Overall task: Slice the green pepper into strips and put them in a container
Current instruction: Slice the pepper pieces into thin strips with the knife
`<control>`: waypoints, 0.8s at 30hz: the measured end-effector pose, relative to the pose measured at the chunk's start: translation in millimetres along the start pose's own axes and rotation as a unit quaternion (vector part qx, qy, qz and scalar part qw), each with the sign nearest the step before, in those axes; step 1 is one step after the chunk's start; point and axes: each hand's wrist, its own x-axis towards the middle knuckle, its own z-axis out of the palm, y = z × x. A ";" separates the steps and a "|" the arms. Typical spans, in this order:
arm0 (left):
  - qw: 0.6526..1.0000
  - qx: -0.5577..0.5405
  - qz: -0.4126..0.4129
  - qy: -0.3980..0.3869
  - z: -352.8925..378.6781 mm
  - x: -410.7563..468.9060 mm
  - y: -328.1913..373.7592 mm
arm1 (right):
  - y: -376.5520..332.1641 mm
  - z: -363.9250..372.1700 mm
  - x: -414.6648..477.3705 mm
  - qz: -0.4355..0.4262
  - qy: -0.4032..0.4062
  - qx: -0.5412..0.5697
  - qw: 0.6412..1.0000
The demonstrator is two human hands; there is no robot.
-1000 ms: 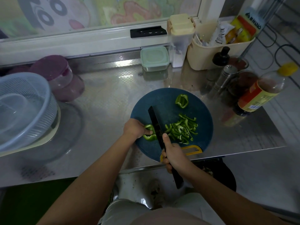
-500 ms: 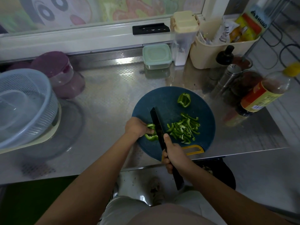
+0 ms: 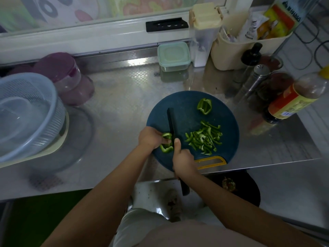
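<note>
A round dark blue cutting board lies on the steel counter. My left hand presses a green pepper piece down at the board's left edge. My right hand grips a black knife, its blade down against the right side of that piece. A heap of cut pepper strips lies to the right of the blade. Another uncut pepper piece rests at the far side of the board. A lidded pale green container stands at the back by the wall.
A pale blue colander in a bowl sits at far left, purple lidded jars behind it. Bottles, a shaker and a beige basket crowd the right side. The counter's front edge runs just below the board.
The knife and both hands stay at the same pepper piece, with the blade shifting slightly along it. The strip heap and the far piece have not moved.
</note>
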 end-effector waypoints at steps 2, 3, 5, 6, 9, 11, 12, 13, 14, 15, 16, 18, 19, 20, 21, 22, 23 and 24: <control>0.999 -0.049 0.012 0.011 2.7 -2.9 -4.8 | -1.9 -3.8 0.7 0.007 0.002 -0.001 1.000; 0.995 -0.095 0.016 0.023 5.0 -4.3 -9.0 | 0.2 -5.2 1.9 0.006 0.001 0.001 1.000; 0.974 -0.218 0.009 0.058 7.4 -8.6 -16.7 | 4.8 -8.1 2.0 0.002 -0.006 0.002 1.000; 0.963 -0.262 0.007 0.070 8.1 -10.0 -19.3 | 7.4 -10.4 -0.2 -0.003 -0.009 -0.007 1.000; 0.954 -0.294 0.016 0.066 9.8 -10.3 -22.8 | 21.6 -21.6 -9.4 -0.024 -0.019 -0.005 1.000; 0.953 -0.297 0.023 0.058 10.3 -9.7 -24.1 | 29.6 -30.7 -14.2 -0.035 -0.025 0.028 0.999; 0.953 -0.297 0.028 0.060 11.1 -9.2 -25.6 | 31.7 -34.3 -14.3 -0.034 -0.029 0.043 0.998; 0.953 -0.294 0.032 0.065 12.1 -9.5 -26.8 | 33.6 -37.0 -13.1 -0.029 -0.036 0.053 0.998; 0.954 -0.289 0.037 0.073 13.6 -11.2 -27.2 | 33.2 -39.1 -12.9 -0.024 -0.049 0.065 0.996; 0.956 -0.280 0.043 0.080 15.5 -12.8 -26.9 | 32.4 -40.2 -12.9 -0.019 -0.064 0.084 0.994; 0.959 -0.265 0.050 0.088 17.4 -14.0 -26.1 | 31.1 -41.4 -14.2 -0.011 -0.080 0.109 0.991; 0.967 -0.223 0.058 0.104 19.5 -15.9 -23.5 | 28.5 -43.2 -18.6 0.002 -0.114 0.149 0.982; 0.970 -0.211 0.056 0.107 19.1 -15.7 -22.9 | 27.5 -43.4 -21.4 0.000 -0.126 0.159 0.979; 0.972 -0.204 0.052 0.106 18.1 -14.7 -22.6 | 26.5 -42.9 -23.8 -0.004 -0.132 0.162 0.978; 0.974 -0.199 0.047 0.102 16.8 -13.4 -22.6 | 25.3 -42.5 -25.7 -0.008 -0.135 0.163 0.977; 0.976 -0.193 0.041 0.096 15.3 -12.6 -22.2 | 24.4 -41.5 -26.9 -0.013 -0.136 0.164 0.977; 0.977 -0.187 0.036 0.091 13.8 -12.3 -21.8 | 23.5 -40.4 -27.3 -0.015 -0.136 0.166 0.977; 0.979 -0.181 0.031 0.088 12.9 -11.6 -21.4 | 21.6 -39.3 -28.0 -0.015 -0.136 0.169 0.976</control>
